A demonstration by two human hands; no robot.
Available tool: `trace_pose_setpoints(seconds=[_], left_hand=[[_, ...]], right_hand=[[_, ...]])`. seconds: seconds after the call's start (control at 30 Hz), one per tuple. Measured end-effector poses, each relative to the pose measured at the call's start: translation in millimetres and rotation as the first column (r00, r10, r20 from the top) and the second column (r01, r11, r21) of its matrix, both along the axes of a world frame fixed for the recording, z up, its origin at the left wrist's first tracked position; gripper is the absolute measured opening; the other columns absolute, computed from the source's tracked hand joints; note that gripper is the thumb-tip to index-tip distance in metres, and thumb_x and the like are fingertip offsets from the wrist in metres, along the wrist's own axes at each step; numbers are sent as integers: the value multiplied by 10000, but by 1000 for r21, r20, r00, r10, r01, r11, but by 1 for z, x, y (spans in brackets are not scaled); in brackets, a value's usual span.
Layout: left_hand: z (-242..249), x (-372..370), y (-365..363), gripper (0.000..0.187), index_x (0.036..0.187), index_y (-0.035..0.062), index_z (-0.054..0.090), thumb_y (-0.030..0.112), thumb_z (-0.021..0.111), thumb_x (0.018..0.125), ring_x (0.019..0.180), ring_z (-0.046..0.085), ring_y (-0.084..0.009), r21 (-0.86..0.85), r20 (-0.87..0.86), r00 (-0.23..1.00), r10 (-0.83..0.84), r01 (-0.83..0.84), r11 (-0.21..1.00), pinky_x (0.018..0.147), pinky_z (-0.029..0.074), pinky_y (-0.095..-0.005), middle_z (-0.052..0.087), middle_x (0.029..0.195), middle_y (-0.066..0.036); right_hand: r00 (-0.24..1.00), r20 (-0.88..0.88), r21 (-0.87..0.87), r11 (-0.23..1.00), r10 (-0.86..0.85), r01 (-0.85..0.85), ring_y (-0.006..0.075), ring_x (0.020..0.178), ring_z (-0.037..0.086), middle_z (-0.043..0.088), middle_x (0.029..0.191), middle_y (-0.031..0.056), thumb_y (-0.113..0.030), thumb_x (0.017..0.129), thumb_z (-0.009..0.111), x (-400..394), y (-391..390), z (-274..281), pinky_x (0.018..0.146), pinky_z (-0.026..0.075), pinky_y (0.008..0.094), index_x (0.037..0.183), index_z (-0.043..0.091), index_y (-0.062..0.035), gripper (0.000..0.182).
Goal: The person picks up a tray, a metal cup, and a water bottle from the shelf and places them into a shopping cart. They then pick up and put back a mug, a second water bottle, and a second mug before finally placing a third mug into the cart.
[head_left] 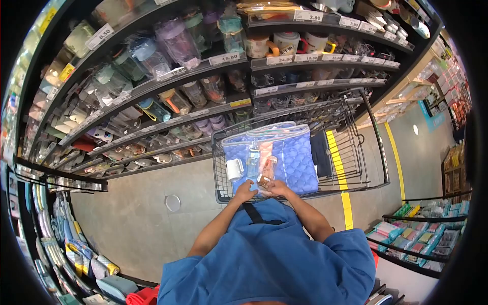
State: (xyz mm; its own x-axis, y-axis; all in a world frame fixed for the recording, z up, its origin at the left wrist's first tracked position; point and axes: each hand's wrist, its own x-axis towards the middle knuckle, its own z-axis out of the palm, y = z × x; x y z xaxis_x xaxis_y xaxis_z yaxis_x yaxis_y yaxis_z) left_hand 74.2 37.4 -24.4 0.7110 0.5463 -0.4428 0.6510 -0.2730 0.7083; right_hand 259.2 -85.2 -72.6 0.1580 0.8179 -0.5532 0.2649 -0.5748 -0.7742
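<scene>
At the near edge of the shopping cart (222,195), my left hand (245,191) and my right hand (277,188) come together around a small clear bottle (268,168) with a brown end. The fingers of both hands are curled at its lower end. Under it in the cart lies a folded blue quilted blanket (295,157) with a pale edging. A second clear bottle (252,161), bluish, rests on the blanket just left of the held one. A white mug (235,170) sits at the cart's left side, close to my left hand.
Beyond the cart rises a long shelf unit (178,118) with bottles, jars and mugs (287,44) behind price tags. Hanging textiles (63,218) are at the left, and a rack of small packs (422,234) at the right. Yellow lines (345,203) run along the floor.
</scene>
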Motion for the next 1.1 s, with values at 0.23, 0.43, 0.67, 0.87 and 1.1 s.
trace_pose_setpoints(seconds=[0.23, 0.43, 0.67, 0.87, 1.1], left_hand=[[7, 3, 9, 487, 1152, 63, 548, 294, 726, 762, 897, 644, -270, -192, 44, 997, 57, -47, 980, 774, 512, -359, 650, 1018, -152], [127, 45, 88, 272, 1023, 52, 627, 226, 672, 819, 832, 665, -268, 241, 423, 904, -67, -41, 970, 737, 519, -367, 673, 870, -137], [439, 170, 157, 174, 939, -12, 632, 133, 619, 843, 860, 619, -325, 818, 567, 540, -622, -283, 500, 774, 491, -385, 641, 911, -170], [500, 259, 206, 295, 1098, -31, 528, 177, 532, 889, 950, 592, -403, 875, 479, 764, -433, -373, 310, 839, 467, -484, 610, 1006, -243], [517, 281, 227, 491, 1239, -22, 519, 243, 595, 832, 1176, 536, -385, 771, 83, 993, 86, -119, 626, 980, 447, -430, 545, 1252, -273]], right_hand=[[940, -307, -87, 988, -152, 131, 123, 624, 584, 639, 756, 48, -129, 800, 654, 9, 4, 26, 539, 467, 282, 1005, 654, -24, 231], [967, 142, 495, 861, -211, 115, 158, 907, 635, 691, 998, 91, -222, 842, 678, 127, 85, 161, 811, 508, 314, 1044, 674, -23, 284], [728, 433, 863, 479, -531, -163, 253, 937, 654, 676, 997, 157, -187, 846, 609, 200, 166, 463, 815, 501, 344, 1008, 663, -13, 244], [328, 712, 700, 663, -621, -265, 361, 972, 621, 655, 993, 195, -258, 858, 571, 238, 211, 561, 826, 495, 463, 1046, 635, -33, 300], [325, 826, 466, 882, -462, 70, 339, 1097, 601, 635, 1142, 201, -198, 799, 593, 251, 241, 565, 939, 461, 471, 1122, 634, -59, 353]])
